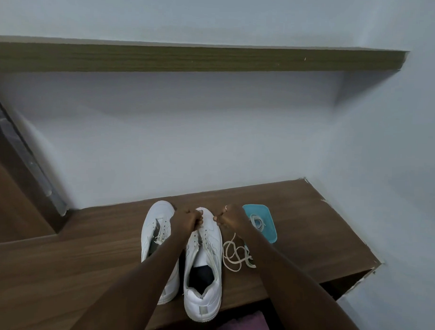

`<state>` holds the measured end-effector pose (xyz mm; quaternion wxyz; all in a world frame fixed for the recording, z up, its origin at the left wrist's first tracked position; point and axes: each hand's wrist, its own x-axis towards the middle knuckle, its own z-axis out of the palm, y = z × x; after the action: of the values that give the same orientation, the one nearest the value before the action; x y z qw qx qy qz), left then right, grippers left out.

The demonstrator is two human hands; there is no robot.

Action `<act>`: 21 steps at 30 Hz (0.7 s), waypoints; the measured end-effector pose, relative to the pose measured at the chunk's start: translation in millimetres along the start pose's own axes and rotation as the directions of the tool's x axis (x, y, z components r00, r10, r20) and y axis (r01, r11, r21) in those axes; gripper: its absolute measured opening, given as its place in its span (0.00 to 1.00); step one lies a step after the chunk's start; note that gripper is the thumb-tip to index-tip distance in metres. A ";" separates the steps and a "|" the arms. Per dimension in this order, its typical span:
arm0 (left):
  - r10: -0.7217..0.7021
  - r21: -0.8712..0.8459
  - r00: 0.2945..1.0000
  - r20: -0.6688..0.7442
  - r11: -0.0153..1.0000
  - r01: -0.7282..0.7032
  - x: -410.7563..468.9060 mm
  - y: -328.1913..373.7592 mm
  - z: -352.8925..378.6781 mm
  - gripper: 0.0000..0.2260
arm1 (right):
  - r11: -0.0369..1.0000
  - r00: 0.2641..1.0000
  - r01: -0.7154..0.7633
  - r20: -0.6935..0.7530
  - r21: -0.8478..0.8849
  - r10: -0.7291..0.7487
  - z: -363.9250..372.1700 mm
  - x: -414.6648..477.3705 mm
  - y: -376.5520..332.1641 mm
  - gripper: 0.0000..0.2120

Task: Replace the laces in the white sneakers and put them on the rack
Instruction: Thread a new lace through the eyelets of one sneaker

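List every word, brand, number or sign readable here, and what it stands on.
None can be read.
The left sneaker shows no legible brand.
The right sneaker has a grey heel tab, too blurred to read.
The teal tray, loose lace and wooden shelf show no text.

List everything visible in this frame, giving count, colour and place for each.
wooden bench: 1, brown, against the wall
wall: 1, pale grey-blue, behind
shelf: 1, olive-brown, on the wall above
near sneaker: 1, white, on the bench, heel toward camera
far sneaker: 1, white, beside it, left
loose lace: 1, cream, coiled right of the near sneaker
tray: 1, teal, behind that lace
lace in tray: 1, pale, coiled
purple cloth: 1, bottom edge
ring: 1, pale, on the right hand
left hand: 1, grips the near sneaker's forefoot
right hand: 1, fingers curled beside its toe; what they pinch, unclear
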<state>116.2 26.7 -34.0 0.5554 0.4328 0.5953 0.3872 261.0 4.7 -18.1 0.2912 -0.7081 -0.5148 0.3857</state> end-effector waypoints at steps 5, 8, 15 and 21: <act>0.148 0.560 0.987 0.056 0.814 -0.154 3.2 -12.9 -2.7 0.08 | 0.991 1.000 -0.014 0.003 -0.131 0.014 11.2 5.9 22.1 0.15; 0.105 0.702 0.991 0.079 0.700 -0.130 9.5 -16.0 -2.6 0.14 | 0.999 0.999 -0.044 0.018 -0.016 0.044 15.2 5.0 32.5 0.16; 0.061 0.733 0.998 0.026 0.678 -0.060 32.7 -25.3 1.1 0.12 | 0.998 0.998 0.057 0.006 0.007 -0.057 30.0 5.2 41.1 0.07; 0.002 0.566 1.000 0.000 0.825 -0.001 31.6 -37.5 -2.4 0.15 | 0.978 0.997 0.018 -0.066 -0.209 -0.032 38.1 13.7 30.0 0.10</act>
<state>110.4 44.5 -79.5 0.4020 0.5782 0.6830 0.1940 246.3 9.3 -66.1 0.2377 -0.7412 -0.5509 0.3011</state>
